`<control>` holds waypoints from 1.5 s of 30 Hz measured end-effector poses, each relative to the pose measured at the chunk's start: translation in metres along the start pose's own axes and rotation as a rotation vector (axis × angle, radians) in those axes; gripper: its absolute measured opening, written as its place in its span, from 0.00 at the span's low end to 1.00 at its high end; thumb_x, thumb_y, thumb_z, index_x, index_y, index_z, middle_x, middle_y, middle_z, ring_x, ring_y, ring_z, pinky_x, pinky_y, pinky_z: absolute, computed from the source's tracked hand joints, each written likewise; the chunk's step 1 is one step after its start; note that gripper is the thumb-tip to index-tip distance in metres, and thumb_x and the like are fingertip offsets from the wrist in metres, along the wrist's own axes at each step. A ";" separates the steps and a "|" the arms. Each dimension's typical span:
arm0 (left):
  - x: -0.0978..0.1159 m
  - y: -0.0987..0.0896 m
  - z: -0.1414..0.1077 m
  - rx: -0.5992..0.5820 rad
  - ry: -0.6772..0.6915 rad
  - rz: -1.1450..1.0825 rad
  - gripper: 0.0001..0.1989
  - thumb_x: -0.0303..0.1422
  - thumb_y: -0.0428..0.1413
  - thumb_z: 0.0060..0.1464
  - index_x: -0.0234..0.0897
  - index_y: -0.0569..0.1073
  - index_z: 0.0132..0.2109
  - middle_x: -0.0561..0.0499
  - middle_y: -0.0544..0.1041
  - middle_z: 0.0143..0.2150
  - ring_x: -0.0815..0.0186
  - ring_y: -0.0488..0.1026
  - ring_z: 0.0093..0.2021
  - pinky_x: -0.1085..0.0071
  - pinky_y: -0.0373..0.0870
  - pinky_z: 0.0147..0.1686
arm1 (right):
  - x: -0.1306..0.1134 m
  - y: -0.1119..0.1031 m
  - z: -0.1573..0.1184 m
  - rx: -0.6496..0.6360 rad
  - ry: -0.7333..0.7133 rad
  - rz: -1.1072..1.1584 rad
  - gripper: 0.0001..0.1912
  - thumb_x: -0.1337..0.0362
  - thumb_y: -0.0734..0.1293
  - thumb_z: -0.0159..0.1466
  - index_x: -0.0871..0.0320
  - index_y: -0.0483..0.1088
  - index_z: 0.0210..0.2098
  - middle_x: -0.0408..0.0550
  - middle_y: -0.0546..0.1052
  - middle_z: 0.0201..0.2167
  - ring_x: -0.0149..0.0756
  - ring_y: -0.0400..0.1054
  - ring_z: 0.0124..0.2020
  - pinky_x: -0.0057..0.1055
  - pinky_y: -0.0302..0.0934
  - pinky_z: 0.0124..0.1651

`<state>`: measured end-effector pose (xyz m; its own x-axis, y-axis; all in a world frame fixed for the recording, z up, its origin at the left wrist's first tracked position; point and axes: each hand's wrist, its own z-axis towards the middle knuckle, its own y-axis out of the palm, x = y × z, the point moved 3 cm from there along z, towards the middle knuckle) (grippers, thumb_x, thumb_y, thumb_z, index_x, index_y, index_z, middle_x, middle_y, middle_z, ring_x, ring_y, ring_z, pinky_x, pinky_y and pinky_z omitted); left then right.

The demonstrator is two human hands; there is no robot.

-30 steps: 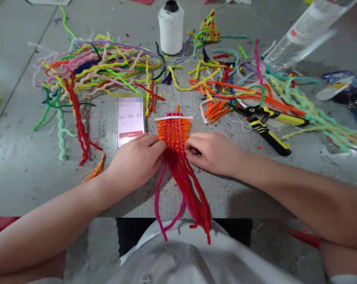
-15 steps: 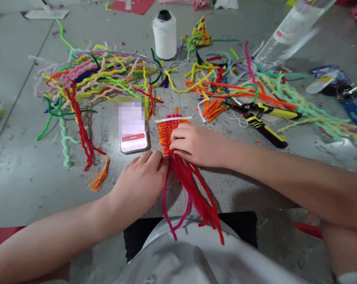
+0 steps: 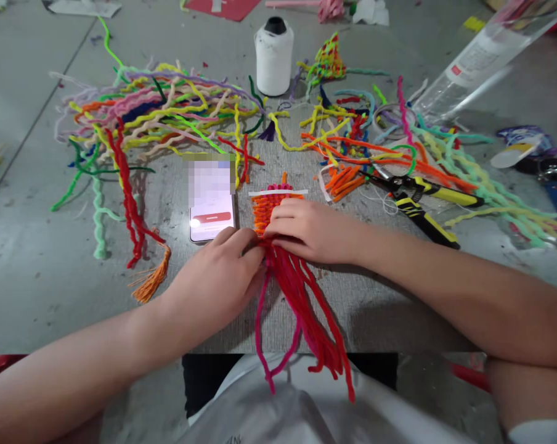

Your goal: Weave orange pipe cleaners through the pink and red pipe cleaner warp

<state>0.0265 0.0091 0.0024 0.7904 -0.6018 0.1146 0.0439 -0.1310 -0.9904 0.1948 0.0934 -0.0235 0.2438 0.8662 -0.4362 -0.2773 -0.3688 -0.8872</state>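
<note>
A woven piece of orange and red pipe cleaners lies on the table in front of me, a thin white strip across its top. Long loose red pipe cleaners trail from its lower end over the table edge, along with a magenta one. My left hand is closed at the lower left corner, its fingertips pinching red strands there. My right hand lies over the right side of the weave, fingers curled and pressing on it. Its thumb and part of the weave are hidden.
A lit phone lies by my left hand. Yellow-black pliers are at the right, near cut orange pieces. Behind are a pipe-cleaner heap, a white thread spool and a clear plastic tube. An orange tassel lies left.
The whole view has shifted slightly. My left fingers have shifted at the lower corner of the weave, where red strands now show bent by the fingertips. My right hand stays on the piece.
</note>
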 end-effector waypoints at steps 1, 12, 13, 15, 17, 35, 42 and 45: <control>-0.002 0.000 0.001 0.006 0.012 -0.013 0.09 0.30 0.53 0.67 0.33 0.78 0.45 0.40 0.75 0.47 0.50 0.74 0.50 0.51 0.79 0.50 | 0.000 0.000 0.000 -0.017 -0.021 -0.034 0.13 0.66 0.60 0.74 0.63 0.76 0.48 0.57 0.77 0.44 0.43 0.66 0.46 0.39 0.61 0.51; -0.034 0.001 0.017 0.003 -0.131 -0.133 0.10 0.30 0.51 0.67 0.36 0.78 0.42 0.46 0.76 0.41 0.55 0.78 0.43 0.59 0.76 0.42 | -0.009 -0.010 0.012 -0.209 0.016 -0.293 0.12 0.68 0.61 0.74 0.54 0.76 0.50 0.49 0.75 0.41 0.39 0.66 0.40 0.34 0.46 0.34; -0.036 0.001 0.019 -0.002 -0.124 -0.136 0.09 0.30 0.52 0.66 0.36 0.78 0.41 0.46 0.76 0.40 0.55 0.78 0.43 0.59 0.76 0.41 | -0.010 -0.010 0.013 -0.223 0.031 -0.299 0.12 0.68 0.61 0.74 0.53 0.76 0.50 0.48 0.75 0.41 0.39 0.66 0.39 0.34 0.45 0.33; -0.038 0.002 0.022 -0.009 -0.113 -0.144 0.08 0.29 0.53 0.64 0.36 0.78 0.40 0.47 0.75 0.40 0.55 0.78 0.44 0.60 0.75 0.41 | -0.011 -0.011 0.014 -0.226 0.034 -0.302 0.13 0.68 0.61 0.74 0.53 0.76 0.51 0.48 0.75 0.41 0.38 0.65 0.38 0.33 0.45 0.33; -0.038 0.003 0.024 -0.007 -0.102 -0.142 0.09 0.29 0.52 0.63 0.36 0.77 0.40 0.47 0.75 0.40 0.54 0.78 0.44 0.60 0.74 0.42 | -0.011 -0.010 0.014 -0.212 0.019 -0.302 0.13 0.69 0.62 0.74 0.54 0.77 0.50 0.48 0.76 0.41 0.37 0.65 0.37 0.33 0.45 0.34; -0.031 0.005 0.029 0.084 0.001 -0.029 0.02 0.25 0.57 0.58 0.34 0.74 0.37 0.46 0.75 0.37 0.55 0.77 0.39 0.61 0.74 0.39 | -0.007 -0.008 0.010 -0.143 0.000 -0.277 0.12 0.67 0.62 0.74 0.52 0.77 0.48 0.47 0.77 0.41 0.36 0.65 0.37 0.33 0.44 0.34; -0.027 -0.003 0.018 0.067 -0.033 0.066 0.08 0.29 0.53 0.64 0.35 0.77 0.40 0.46 0.75 0.36 0.53 0.77 0.39 0.56 0.75 0.40 | -0.005 -0.008 0.009 -0.162 0.043 -0.158 0.10 0.65 0.60 0.75 0.60 0.73 0.48 0.52 0.77 0.43 0.39 0.68 0.39 0.34 0.50 0.38; -0.022 -0.003 0.014 0.046 -0.013 0.060 0.09 0.30 0.53 0.64 0.34 0.78 0.42 0.45 0.75 0.37 0.51 0.77 0.40 0.54 0.76 0.41 | -0.010 -0.010 0.011 -0.172 0.126 -0.128 0.10 0.63 0.61 0.73 0.61 0.72 0.44 0.53 0.78 0.42 0.40 0.69 0.39 0.35 0.50 0.38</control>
<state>0.0172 0.0340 0.0014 0.8005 -0.5969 0.0542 0.0237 -0.0588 -0.9980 0.1850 0.0923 -0.0091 0.3835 0.8645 -0.3248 -0.0771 -0.3205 -0.9441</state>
